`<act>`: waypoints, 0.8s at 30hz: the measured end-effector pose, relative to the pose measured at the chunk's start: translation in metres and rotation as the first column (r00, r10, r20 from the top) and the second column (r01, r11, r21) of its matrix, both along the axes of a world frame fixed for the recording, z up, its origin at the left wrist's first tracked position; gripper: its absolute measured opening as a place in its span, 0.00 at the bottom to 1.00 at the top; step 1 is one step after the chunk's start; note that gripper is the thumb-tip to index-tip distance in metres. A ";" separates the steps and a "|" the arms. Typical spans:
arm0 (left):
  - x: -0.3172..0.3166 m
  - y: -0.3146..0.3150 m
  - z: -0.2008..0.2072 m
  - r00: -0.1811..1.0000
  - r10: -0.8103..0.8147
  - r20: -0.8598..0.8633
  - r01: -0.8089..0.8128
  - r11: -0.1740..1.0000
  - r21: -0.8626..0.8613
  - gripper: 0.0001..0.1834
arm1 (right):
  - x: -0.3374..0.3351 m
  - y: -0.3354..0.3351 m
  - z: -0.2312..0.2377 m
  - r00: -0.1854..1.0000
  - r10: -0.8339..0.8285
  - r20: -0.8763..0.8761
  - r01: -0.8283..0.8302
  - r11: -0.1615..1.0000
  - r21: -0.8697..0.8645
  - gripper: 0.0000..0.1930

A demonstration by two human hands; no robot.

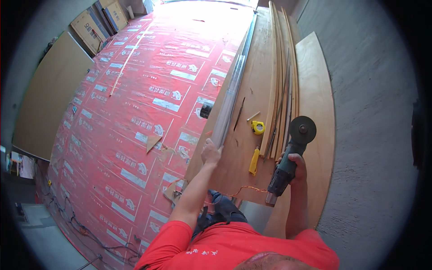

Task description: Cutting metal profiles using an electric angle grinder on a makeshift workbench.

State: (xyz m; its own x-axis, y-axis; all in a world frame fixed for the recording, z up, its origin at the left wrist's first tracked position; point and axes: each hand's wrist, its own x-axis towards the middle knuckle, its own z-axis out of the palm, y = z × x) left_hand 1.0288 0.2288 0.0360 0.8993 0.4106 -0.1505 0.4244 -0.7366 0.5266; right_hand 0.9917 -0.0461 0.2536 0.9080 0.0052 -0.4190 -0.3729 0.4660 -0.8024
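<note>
My right hand [299,169] is wrapped round the body of a dark green angle grinder [285,170]. Its round cutting disc [308,125] points away from me, above the wooden strips. At the near end of a long, shiny metal profile [227,105], my left hand [210,153] is closed on it. The profile runs along the left edge of the plywood board [229,168] toward the bright far end. Between my hands lie a yellow tape measure [258,128] and a yellow-handled utility knife [254,162]. A twisted orange cord [245,189] trails by the grinder's rear.
Several long wooden strips [275,81] and thin dark rods lie on the board. A grey wall [369,135] rises at the right. Red printed sheeting [148,112] covers the floor at left, with cables [85,231] at lower left and leaning panels [51,94] beyond.
</note>
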 end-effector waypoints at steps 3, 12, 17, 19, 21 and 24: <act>-0.008 -0.004 -0.025 0.997 0.012 0.072 -0.014 1.000 0.027 0.34 | -0.010 0.010 0.002 0.999 0.045 -0.019 -0.045 0.999 0.008 0.19; -0.096 0.061 -0.034 0.998 -0.062 0.007 0.061 0.998 0.030 0.39 | -0.026 0.011 0.009 0.992 0.124 -0.019 -0.124 0.992 0.024 0.20; -0.302 0.142 -0.017 0.993 -0.014 0.118 0.013 1.000 0.004 0.36 | -0.022 0.021 0.012 0.981 0.190 0.024 -0.192 0.979 0.069 0.22; -0.392 0.172 -0.001 0.991 0.089 -0.101 -0.097 0.992 -0.083 0.34 | -0.018 0.029 0.011 0.977 0.213 0.014 -0.213 0.976 0.045 0.22; -0.469 0.194 0.004 0.981 0.107 -0.162 -0.112 0.994 -0.020 0.36 | -0.016 0.035 0.012 0.971 0.239 0.006 -0.239 0.971 0.013 0.22; -0.525 0.209 0.007 0.983 0.136 -0.125 -0.127 0.989 0.077 0.37 | -0.014 0.048 0.011 0.962 0.273 0.028 -0.273 0.962 0.004 0.22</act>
State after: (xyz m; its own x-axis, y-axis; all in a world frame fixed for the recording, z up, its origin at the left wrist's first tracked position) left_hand 0.5037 0.4380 0.0425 0.8116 0.5372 -0.2297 0.5812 -0.7024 0.4108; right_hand 0.9777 0.0015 0.2646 0.8824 0.2575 -0.3938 -0.4655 0.3557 -0.8104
